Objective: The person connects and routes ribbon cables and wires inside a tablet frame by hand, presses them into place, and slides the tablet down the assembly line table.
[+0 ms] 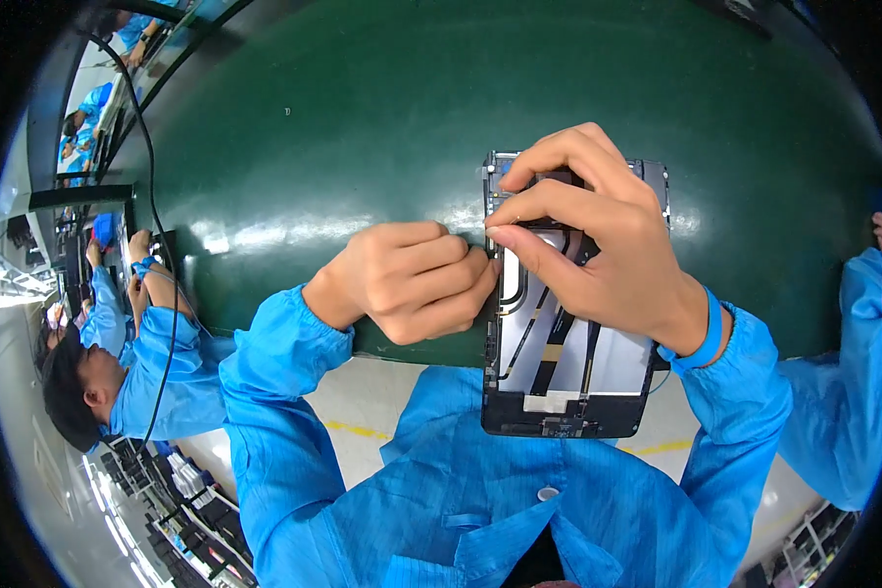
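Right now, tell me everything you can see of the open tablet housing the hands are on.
The tablet housing is a flat dark rectangular frame, opened so its inside faces up: pale silvery panels crossed by dark strips, with small components along its near end. It lies lengthwise, half on the green table, its near end overhanging the edge. The left hand presses its left edge in a closed grip; the right hand covers the far half, fingertips pinching near the left rim.

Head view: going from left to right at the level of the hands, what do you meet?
Co-worker in blue → black cable → left hand → opened tablet housing with the right hand on it → another person's blue sleeve.
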A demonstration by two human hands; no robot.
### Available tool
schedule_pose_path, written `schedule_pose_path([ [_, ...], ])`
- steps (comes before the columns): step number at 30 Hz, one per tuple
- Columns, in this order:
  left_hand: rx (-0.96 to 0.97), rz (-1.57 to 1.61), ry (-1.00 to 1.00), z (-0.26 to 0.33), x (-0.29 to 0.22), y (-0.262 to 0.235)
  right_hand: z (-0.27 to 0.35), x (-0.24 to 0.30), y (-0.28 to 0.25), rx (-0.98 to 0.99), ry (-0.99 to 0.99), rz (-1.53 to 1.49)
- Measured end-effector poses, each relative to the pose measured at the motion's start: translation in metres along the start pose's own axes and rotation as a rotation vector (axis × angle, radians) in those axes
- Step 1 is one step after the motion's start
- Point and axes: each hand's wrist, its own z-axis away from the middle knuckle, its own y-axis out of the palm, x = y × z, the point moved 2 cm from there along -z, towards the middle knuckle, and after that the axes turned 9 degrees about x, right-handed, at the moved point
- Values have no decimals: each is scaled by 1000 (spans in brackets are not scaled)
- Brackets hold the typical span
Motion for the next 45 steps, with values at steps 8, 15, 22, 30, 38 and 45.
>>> schedule_pose_path([
  [8, 13, 32, 25, 1, 12, 8, -1, -7, 0, -72, 35, 121],
  [15, -37, 40, 67, 2, 7, 9, -1, -9, -2, -87, 54, 120],
  [22, -75, 106, 91, -3, 1, 7, -1, -7, -3, -78, 66, 114],
  [30, -90, 137, 78, -3, 3, 7, -2, -6, -2, -62, 74, 113],
  [38, -53, 190, 36, -2, 18, 7, -1, -6, -3, -32, 96, 105],
  [45, -49, 179, 28, 1, 20, 7, -2, -6, -2, -10, 100, 134],
])
